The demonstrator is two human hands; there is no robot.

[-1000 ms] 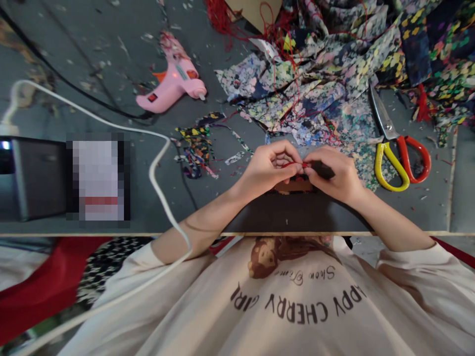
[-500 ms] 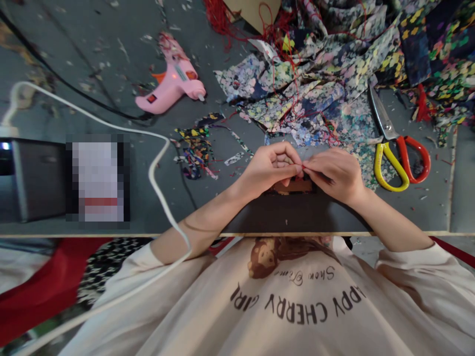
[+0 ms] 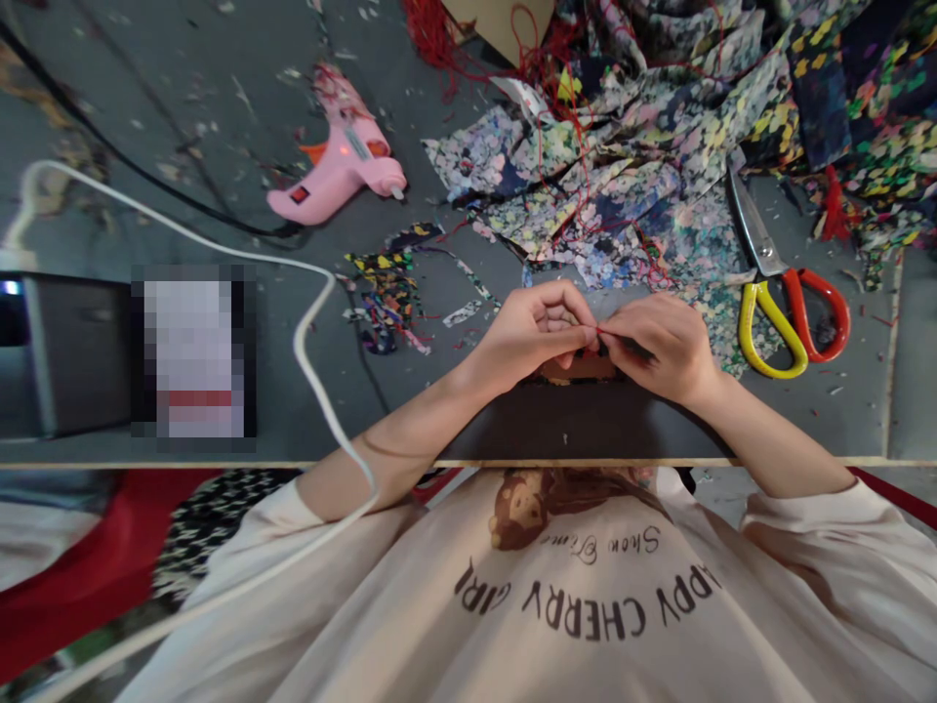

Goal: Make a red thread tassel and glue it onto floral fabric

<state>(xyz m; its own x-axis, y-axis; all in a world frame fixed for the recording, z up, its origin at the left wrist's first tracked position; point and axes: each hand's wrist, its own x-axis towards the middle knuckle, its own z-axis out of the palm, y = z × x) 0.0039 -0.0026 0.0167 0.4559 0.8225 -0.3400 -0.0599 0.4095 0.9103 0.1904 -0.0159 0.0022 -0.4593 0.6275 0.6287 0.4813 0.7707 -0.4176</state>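
Observation:
My left hand (image 3: 546,325) and my right hand (image 3: 661,344) meet above the table, thumbs and fingertips pinched close together. A thin bit of red string (image 3: 599,330) shows between the two pinches. Under the fingers lies a small brown piece with a dark patterned edge (image 3: 582,368), partly hidden by my hands. Just beyond my hands spreads flowered fabric (image 3: 607,186). Scissors (image 3: 768,264) with one yellow and one red handle lie to the right of my right hand, blades pointing away.
A pink glue gun (image 3: 341,174) lies at the back left, near patterned fabric scraps (image 3: 387,293). A white cable (image 3: 300,337) crosses the left side and runs over my left arm. Red threads (image 3: 431,49) are bunched at the back. A blurred-out rectangle (image 3: 194,342) lies left.
Both hands keep the same pinch in nearly the same place. My right hand has shifted very slightly; a little more red string shows between the fingertips.

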